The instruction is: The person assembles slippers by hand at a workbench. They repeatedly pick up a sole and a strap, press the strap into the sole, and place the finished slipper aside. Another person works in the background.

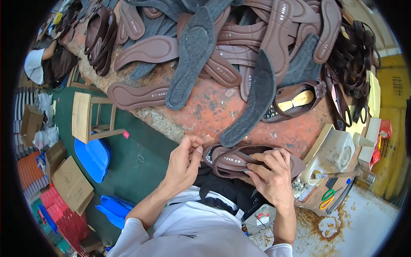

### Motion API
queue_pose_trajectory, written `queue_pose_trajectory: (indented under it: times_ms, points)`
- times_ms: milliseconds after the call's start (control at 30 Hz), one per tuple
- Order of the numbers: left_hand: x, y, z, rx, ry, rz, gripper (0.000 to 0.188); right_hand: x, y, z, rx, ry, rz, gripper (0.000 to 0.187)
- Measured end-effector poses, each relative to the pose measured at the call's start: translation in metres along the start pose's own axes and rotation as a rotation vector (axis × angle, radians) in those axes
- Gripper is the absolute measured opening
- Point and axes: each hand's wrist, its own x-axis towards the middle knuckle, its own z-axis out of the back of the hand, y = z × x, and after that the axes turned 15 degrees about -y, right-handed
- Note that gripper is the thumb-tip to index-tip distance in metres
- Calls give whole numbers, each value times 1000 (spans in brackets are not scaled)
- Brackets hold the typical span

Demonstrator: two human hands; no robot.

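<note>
A brown sandal (224, 162) with a cushioned insole and a strap rests at the near edge of the workbench, close to my body. My right hand (272, 171) grips it around the middle, thumb and fingers pressed on the insole and side. Just left of the sandal's heel, my left hand (185, 160) is raised with thumb and fingers pinched together; whatever lies between them is too small to tell. Beyond the sandal, a grey felt-backed insole (253, 107) lies face down. A second brown sandal (295, 102), with a yellow sole bed, stands to its right.
Brown insoles (147, 51) pile across the workbench (205, 103), with finished-looking dark sandals (349, 73) at the right. A white glue container (332, 154), a brush (336, 174) and scissors (328, 198) sit right. A wooden stool (82, 115) and blue dustpans (92, 158) are left.
</note>
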Motion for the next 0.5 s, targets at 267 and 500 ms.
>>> queue_pose_trajectory:
  times_ms: [267, 500]
  points:
    - [1, -9, -2, 48, 6, -50, 29, 8, 2, -18, -17, 70, 40, 23]
    - [2, -18, -14, 231, -40, -151, 45, 12, 12, -20, -131, 115, 40, 21]
